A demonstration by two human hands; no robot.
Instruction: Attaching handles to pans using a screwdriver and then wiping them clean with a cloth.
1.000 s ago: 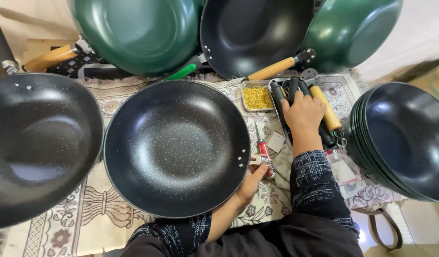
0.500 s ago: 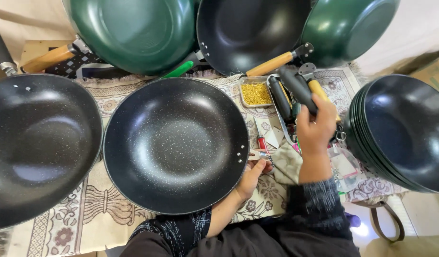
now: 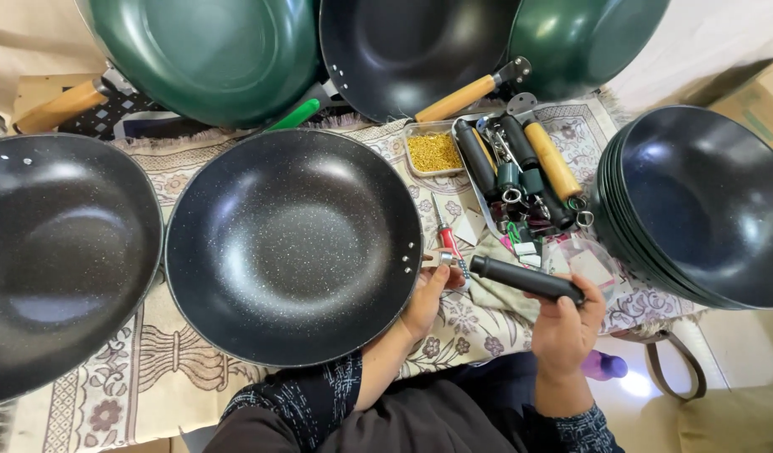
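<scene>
Black handle: your right hand has its grip closed around it. Left hand grip pinches the speckled black wok rim.

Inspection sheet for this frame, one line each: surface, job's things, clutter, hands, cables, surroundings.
Surface: patterned cloth under everything.
Job's things: black speckled pan in the middle; black handle; small metal fitting by the pan's rim.
Clutter: tray of handles, dish of yellow bits, red screwdriver.
Hands: left hand at the pan's rim by the fitting; right hand holds the black handle.
Cables: nothing seen.
Surroundings: stacked dark pans right, green pan behind, another black pan left.
</scene>
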